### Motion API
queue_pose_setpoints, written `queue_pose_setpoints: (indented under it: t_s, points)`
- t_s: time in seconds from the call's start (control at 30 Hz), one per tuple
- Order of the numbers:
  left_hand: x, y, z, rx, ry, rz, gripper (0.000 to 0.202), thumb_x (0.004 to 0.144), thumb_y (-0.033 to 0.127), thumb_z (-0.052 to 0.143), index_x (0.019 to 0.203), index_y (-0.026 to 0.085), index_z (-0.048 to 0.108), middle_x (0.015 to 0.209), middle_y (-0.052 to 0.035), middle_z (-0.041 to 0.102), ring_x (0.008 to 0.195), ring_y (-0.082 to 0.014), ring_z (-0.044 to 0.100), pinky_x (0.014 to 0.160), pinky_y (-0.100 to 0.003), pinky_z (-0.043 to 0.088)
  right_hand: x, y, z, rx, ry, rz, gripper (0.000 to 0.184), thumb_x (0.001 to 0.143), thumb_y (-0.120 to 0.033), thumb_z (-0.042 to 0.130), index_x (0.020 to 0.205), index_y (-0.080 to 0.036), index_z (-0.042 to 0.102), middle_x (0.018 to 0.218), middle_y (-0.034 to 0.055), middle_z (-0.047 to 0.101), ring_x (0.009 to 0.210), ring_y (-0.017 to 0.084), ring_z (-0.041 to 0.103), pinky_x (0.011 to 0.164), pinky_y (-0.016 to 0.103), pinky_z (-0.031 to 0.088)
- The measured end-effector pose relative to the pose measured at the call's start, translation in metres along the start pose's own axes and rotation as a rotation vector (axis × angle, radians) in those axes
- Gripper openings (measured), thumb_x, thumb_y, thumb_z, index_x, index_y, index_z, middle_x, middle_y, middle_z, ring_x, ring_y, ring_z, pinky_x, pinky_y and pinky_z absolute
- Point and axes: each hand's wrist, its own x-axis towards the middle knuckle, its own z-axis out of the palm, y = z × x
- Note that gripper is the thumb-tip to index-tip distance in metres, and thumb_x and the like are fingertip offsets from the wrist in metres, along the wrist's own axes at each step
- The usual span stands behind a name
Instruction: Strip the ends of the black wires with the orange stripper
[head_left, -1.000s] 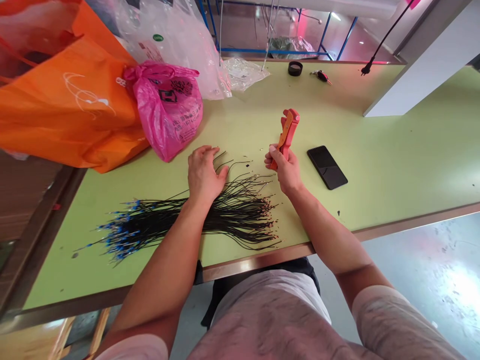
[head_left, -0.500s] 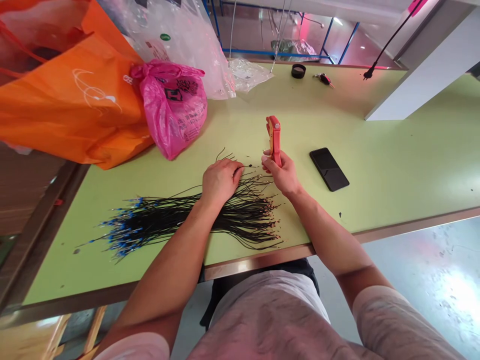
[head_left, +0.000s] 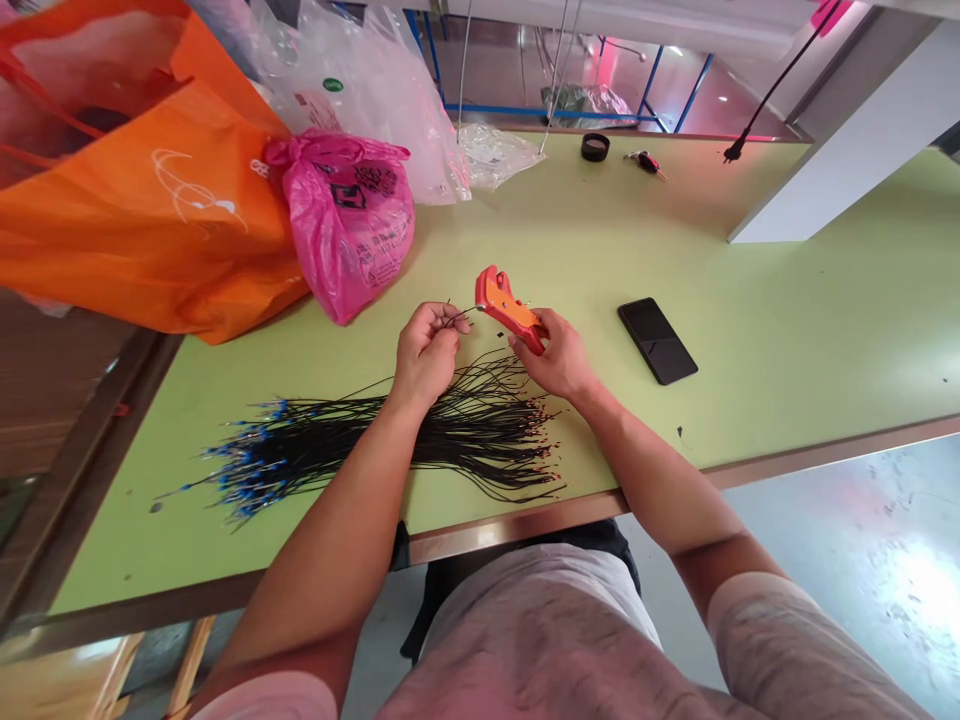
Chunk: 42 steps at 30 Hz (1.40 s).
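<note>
A red and orange wire stripper [head_left: 510, 308] is gripped in my right hand [head_left: 559, 352], its head pointing left toward my other hand. My left hand [head_left: 427, 355] pinches a thin black wire [head_left: 466, 314], whose end reaches the stripper's jaws. Whether the jaws have closed on it I cannot tell. Below both hands a bundle of black wires [head_left: 465, 435] lies across the table, partly hidden by my left forearm. Blue connectors [head_left: 259, 470] with metal tips are on its left ends; the right ends look copper-coloured.
An orange bag [head_left: 150, 220], a pink plastic bag [head_left: 352, 220] and clear plastic bags [head_left: 375, 100] stand at the back left. To the right lies a black phone [head_left: 658, 340]. A black ring [head_left: 595, 147], keys [head_left: 646, 163] and a white post [head_left: 817, 150] are farther back.
My right hand has tilted the wire stripper from upright to pointing left and brought it closer to my left hand. The left hand has turned and lifted the wire toward its jaws.
</note>
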Motion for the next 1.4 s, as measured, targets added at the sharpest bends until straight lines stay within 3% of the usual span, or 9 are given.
queue_pose_setpoints:
  t_s: [0.1,0.2,0.33,0.5,0.7,0.93,1.17,1.27,1.4]
  points:
    - [0.001,0.003,-0.001,-0.013,0.008,0.005,0.023,0.077,0.03,0.079,0.092,0.022,0.064,0.079,0.003,0.066,0.059,-0.009,0.047,0.054,-0.023,0.035,-0.002,0.004,0.006,-0.076,0.017,-0.1,0.04,0.093,-0.047,0.071,0.123,-0.021,0.067,0.118,0.0143,0.079,0.104,0.029,0.071,0.1,0.051,0.057]
    - [0.002,0.004,-0.001,0.021,0.026,0.039,0.033,0.084,0.048,0.086,0.089,0.022,0.065,0.074,0.0034,0.063,0.062,-0.0105,0.052,0.056,-0.023,0.039,-0.003,0.006,0.007,-0.111,0.021,-0.181,0.04,0.095,-0.043,0.071,0.128,-0.021,0.066,0.121,0.0152,0.08,0.107,0.03,0.071,0.104,0.051,0.057]
    - [0.0,0.006,0.001,-0.061,0.018,-0.01,0.044,0.078,0.06,0.092,0.083,0.023,0.068,0.061,0.0059,0.056,0.051,-0.009,0.042,0.048,-0.024,0.029,-0.006,0.003,0.004,-0.174,-0.048,-0.295,0.047,0.094,-0.04,0.071,0.136,-0.018,0.064,0.127,0.0171,0.078,0.114,0.031,0.07,0.106,0.05,0.055]
    - [-0.005,0.017,0.003,-0.216,-0.058,-0.06,0.047,0.063,0.054,0.099,0.078,0.021,0.069,0.066,0.0039,0.064,0.054,-0.0094,0.051,0.047,-0.022,0.036,-0.01,-0.004,0.001,-0.232,-0.093,-0.365,0.049,0.094,-0.042,0.07,0.136,-0.017,0.067,0.123,0.0159,0.077,0.109,0.031,0.067,0.101,0.047,0.052]
    - [-0.01,0.027,0.003,-0.266,-0.2,-0.139,0.049,0.063,0.052,0.099,0.069,0.02,0.062,0.062,0.0034,0.058,0.046,-0.0051,0.037,0.042,-0.019,0.027,-0.01,-0.007,0.001,-0.234,-0.069,-0.353,0.048,0.094,-0.041,0.069,0.135,-0.017,0.069,0.123,0.0161,0.078,0.109,0.032,0.066,0.1,0.046,0.051]
    - [-0.009,0.022,-0.001,-0.286,-0.223,-0.181,0.037,0.06,0.04,0.097,0.073,0.02,0.069,0.071,-0.0005,0.071,0.045,-0.0029,0.035,0.04,-0.019,0.021,-0.011,-0.008,0.001,-0.23,-0.056,-0.367,0.048,0.094,-0.038,0.07,0.137,-0.018,0.067,0.124,0.0149,0.077,0.109,0.031,0.064,0.102,0.046,0.049]
    - [-0.01,0.015,-0.004,-0.294,-0.247,-0.124,0.038,0.06,0.039,0.102,0.073,0.019,0.073,0.069,-0.0013,0.07,0.05,-0.0064,0.045,0.042,-0.02,0.028,-0.013,-0.009,0.0,-0.287,0.012,-0.453,0.045,0.097,-0.038,0.066,0.138,-0.018,0.066,0.126,0.015,0.075,0.111,0.032,0.062,0.102,0.048,0.046]
    - [-0.012,0.015,-0.005,-0.289,-0.273,-0.11,0.047,0.058,0.049,0.106,0.078,0.019,0.076,0.078,-0.0043,0.075,0.059,-0.0118,0.058,0.048,-0.024,0.042,-0.012,-0.008,0.0,-0.309,0.084,-0.539,0.042,0.102,-0.04,0.062,0.137,-0.017,0.066,0.125,0.0153,0.073,0.112,0.031,0.061,0.104,0.048,0.045]
    - [-0.011,0.016,-0.009,-0.286,-0.327,-0.094,0.055,0.06,0.059,0.105,0.085,0.019,0.078,0.087,-0.0062,0.079,0.075,-0.0199,0.071,0.068,-0.032,0.059,-0.011,-0.004,0.002,-0.351,0.13,-0.598,0.037,0.107,-0.042,0.058,0.136,-0.021,0.065,0.125,0.014,0.071,0.114,0.031,0.059,0.106,0.049,0.042]
